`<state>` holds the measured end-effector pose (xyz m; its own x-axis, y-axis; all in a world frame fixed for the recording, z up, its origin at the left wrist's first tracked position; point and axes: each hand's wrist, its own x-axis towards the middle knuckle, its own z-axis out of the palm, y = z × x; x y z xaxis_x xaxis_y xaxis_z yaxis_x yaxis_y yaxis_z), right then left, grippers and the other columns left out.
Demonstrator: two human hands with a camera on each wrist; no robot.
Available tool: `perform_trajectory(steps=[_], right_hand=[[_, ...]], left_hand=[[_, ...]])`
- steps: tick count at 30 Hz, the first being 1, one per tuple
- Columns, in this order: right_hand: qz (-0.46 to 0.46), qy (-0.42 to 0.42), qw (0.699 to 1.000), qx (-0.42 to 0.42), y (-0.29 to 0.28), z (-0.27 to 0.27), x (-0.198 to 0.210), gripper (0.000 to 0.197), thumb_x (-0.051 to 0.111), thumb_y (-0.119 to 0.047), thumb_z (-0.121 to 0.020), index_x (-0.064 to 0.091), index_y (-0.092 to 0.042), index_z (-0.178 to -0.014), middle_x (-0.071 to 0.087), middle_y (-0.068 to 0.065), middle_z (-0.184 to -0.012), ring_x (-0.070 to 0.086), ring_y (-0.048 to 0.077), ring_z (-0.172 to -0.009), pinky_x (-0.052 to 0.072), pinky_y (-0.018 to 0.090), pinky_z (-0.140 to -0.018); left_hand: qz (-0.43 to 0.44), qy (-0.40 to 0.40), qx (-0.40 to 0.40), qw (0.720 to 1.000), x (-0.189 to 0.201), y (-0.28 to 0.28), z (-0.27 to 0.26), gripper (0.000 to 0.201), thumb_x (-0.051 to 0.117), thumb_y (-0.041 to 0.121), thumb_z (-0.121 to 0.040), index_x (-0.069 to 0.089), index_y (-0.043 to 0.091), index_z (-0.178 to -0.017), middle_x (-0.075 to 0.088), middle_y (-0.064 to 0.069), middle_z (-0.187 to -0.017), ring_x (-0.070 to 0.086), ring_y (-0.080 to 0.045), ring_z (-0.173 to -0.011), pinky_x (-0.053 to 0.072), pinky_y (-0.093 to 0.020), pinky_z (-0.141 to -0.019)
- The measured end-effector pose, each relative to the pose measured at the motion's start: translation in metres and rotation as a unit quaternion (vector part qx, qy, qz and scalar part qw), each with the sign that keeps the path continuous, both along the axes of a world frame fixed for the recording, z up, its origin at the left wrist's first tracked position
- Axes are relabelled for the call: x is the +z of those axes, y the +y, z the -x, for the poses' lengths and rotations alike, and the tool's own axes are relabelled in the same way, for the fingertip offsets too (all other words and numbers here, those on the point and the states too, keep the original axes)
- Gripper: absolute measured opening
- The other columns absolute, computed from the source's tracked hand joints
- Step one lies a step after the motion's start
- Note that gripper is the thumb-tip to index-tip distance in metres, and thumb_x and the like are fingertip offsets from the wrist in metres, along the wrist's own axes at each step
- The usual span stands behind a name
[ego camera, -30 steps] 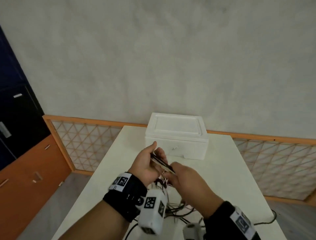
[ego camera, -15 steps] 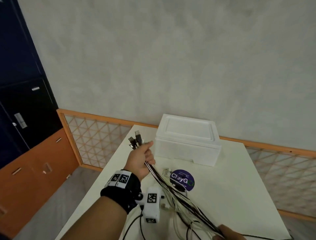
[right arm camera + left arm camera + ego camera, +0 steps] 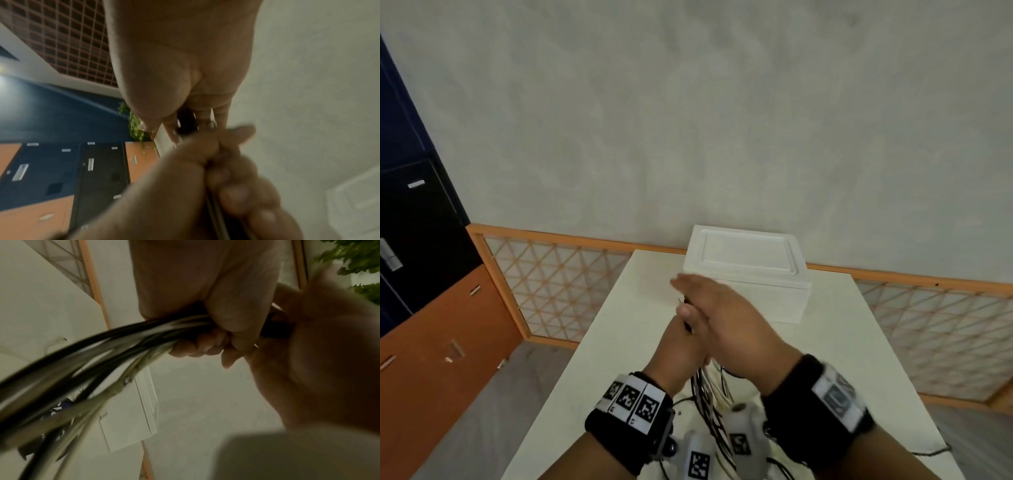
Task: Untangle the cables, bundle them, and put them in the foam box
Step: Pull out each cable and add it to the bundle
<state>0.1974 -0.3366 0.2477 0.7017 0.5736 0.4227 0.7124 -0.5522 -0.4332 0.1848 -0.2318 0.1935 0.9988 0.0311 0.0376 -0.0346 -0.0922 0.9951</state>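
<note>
Left hand (image 3: 681, 346) fingers grip the black-and-white cables (image 3: 86, 356); right hand (image 3: 726, 318) lies flat, fingers straight. Keep strands taut, wrap evenly, box's at 12.

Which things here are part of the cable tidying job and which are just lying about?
Part of the job:
- cables, gripped by the left hand
- foam box, lid on, at the table's far end
- right hand, fingers straight, laid over the left hand

Just there:
- lattice panels behind the table
- cabinets
- plant
</note>
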Motion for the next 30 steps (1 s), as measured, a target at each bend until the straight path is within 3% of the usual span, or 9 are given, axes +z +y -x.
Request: perform_trajectory(steps=[1,4,8,11,15,18,23,27,30], right_hand=[[0.012,0.014,1.0,-0.005,0.01,-0.003,-0.004,0.054,0.03,-0.051,-0.095,0.048,-0.022,-0.137,0.047,-0.004,-0.143,0.037,0.008,-0.133,0.02,0.012,-0.105],[-0.001,0.034,0.999,-0.025,0.022,-0.012,-0.017,0.046,0.033,-0.046,-0.098,0.062,-0.017,-0.116,0.064,-0.002,-0.116,0.054,0.011,-0.11,0.032,0.014,-0.088],[-0.079,-0.061,0.995,0.005,0.033,-0.007,-0.036,0.039,0.042,-0.037,-0.093,0.066,-0.009,-0.082,0.065,0.002,-0.078,0.055,0.01,-0.078,0.039,0.017,-0.071],[-0.095,-0.046,0.994,0.023,0.031,0.0,-0.044,0.039,0.049,-0.046,-0.09,0.065,-0.014,-0.106,0.068,-0.003,-0.103,0.055,0.0,-0.096,0.044,0.018,-0.084],[-0.232,0.226,0.945,0.04,0.012,0.002,-0.071,0.094,0.074,-0.039,-0.071,0.017,-0.033,-0.146,0.024,-0.019,-0.151,0.029,0.002,-0.137,0.031,0.021,-0.11],[-0.306,0.412,0.858,0.038,0.018,0.001,-0.096,0.087,0.067,-0.008,-0.063,0.029,-0.044,-0.132,0.048,-0.002,-0.135,0.057,0.021,-0.114,0.051,0.041,-0.092],[-0.25,0.353,0.901,-0.041,0.031,-0.015,-0.115,0.045,0.057,-0.006,-0.076,0.053,-0.017,-0.119,0.068,0.002,-0.11,0.064,0.015,-0.105,0.051,0.045,-0.093],[-0.178,0.334,0.924,-0.057,0.029,-0.018,-0.122,0.023,0.048,-0.028,-0.081,0.057,-0.03,-0.102,0.068,-0.013,-0.088,0.064,0.004,-0.083,0.054,0.034,-0.074],[-0.101,0.287,0.951,-0.058,0.023,-0.021,-0.123,0.021,0.043,-0.019,-0.088,0.057,-0.028,-0.102,0.061,-0.019,-0.083,0.058,-0.002,-0.076,0.049,0.025,-0.068]], left_hand=[[-0.022,0.001,0.005,1.0,-0.001,0.002,0.001,0.031,0.036,0.019,-0.102,0.046,0.034,-0.076,0.062,0.025,-0.057,0.057,0.002,-0.055,0.049,-0.015,-0.057],[-0.14,0.011,-0.003,0.99,-0.002,0.01,0.003,0.038,0.042,0.01,-0.096,0.05,0.016,-0.059,0.055,0.006,-0.05,0.053,-0.001,-0.05,0.043,-0.017,-0.052],[-0.181,0.019,-0.05,0.982,-0.003,0.025,0.007,0.032,0.044,0.005,-0.093,0.052,0.014,-0.064,0.055,0.004,-0.064,0.054,-0.003,-0.065,0.042,-0.009,-0.057],[-0.158,-0.01,-0.085,0.984,-0.007,0.028,0.011,0.016,0.047,0.018,-0.093,0.062,0.012,-0.092,0.06,-0.001,-0.089,0.061,-0.017,-0.096,0.046,-0.017,-0.077],[0.097,0.013,-0.033,0.995,-0.019,0.034,0.001,0.011,0.071,0.032,-0.084,0.067,0.024,-0.09,0.071,0.004,-0.092,0.065,-0.018,-0.096,0.05,-0.031,-0.087],[0.122,0.058,-0.004,0.991,-0.034,0.036,-0.013,0.023,0.075,0.044,-0.075,0.073,0.029,-0.092,0.075,0.003,-0.099,0.068,-0.014,-0.099,0.05,-0.038,-0.094],[0.149,0.089,-0.004,0.985,-0.043,0.031,-0.023,0.025,0.075,0.042,-0.067,0.074,0.031,-0.09,0.075,0.001,-0.099,0.069,-0.014,-0.099,0.05,-0.033,-0.091],[0.181,0.089,-0.022,0.979,-0.05,0.036,-0.028,0.042,0.077,0.034,-0.062,0.071,0.015,-0.099,0.075,-0.005,-0.1,0.069,-0.019,-0.1,0.051,-0.029,-0.085],[0.222,0.084,-0.03,0.971,-0.056,0.038,-0.031,0.036,0.079,0.019,-0.065,0.07,0.014,-0.099,0.074,-0.008,-0.099,0.068,-0.02,-0.1,0.052,-0.025,-0.079]])
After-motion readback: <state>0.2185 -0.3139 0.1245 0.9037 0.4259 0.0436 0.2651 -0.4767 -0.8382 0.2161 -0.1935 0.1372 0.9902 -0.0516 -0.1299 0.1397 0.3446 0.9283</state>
